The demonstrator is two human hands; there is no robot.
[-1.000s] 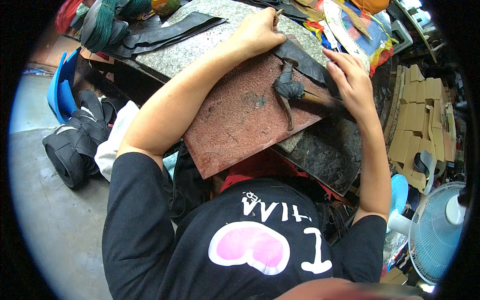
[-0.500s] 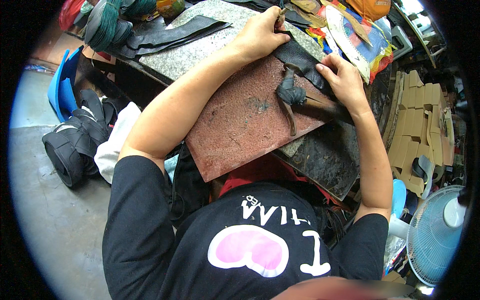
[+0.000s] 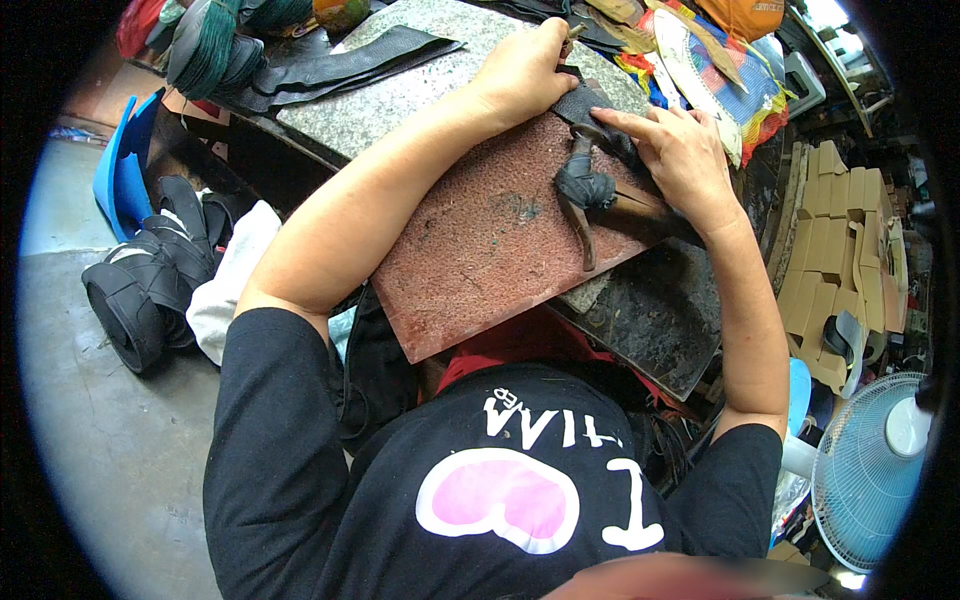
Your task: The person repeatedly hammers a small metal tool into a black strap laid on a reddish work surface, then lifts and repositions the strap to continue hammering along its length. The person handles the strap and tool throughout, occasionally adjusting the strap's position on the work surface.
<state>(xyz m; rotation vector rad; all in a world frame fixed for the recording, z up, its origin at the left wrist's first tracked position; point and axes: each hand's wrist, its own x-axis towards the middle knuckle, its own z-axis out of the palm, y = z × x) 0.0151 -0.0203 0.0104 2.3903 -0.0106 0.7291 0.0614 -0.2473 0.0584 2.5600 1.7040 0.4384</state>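
Observation:
A strip of black leather (image 3: 577, 104) lies over the far edge of a reddish stone slab (image 3: 450, 240). My left hand (image 3: 530, 70) is closed on its far end, and a small brownish tip shows at the fingers, too little of it to name. Along the strip, my right hand (image 3: 685, 160) rests with its index finger stretched out on the leather; its thumb is hidden. Just nearer to me, a hammer (image 3: 583, 190) with black wrapping round its head lies on the slab, its wooden handle running under my right wrist.
More black leather strips (image 3: 350, 66) lie on a pale speckled slab (image 3: 400, 115) at the far left, by spools of green cord (image 3: 205, 50). Patterns and colourful mesh (image 3: 715, 70) sit at the far right. Cardboard pieces (image 3: 830, 260) and a fan (image 3: 870, 470) stand at the right.
My right hand has shifted a little left along the leather strip, its index finger now stretched out instead of pinching the edge. My left hand has stayed nearly in place.

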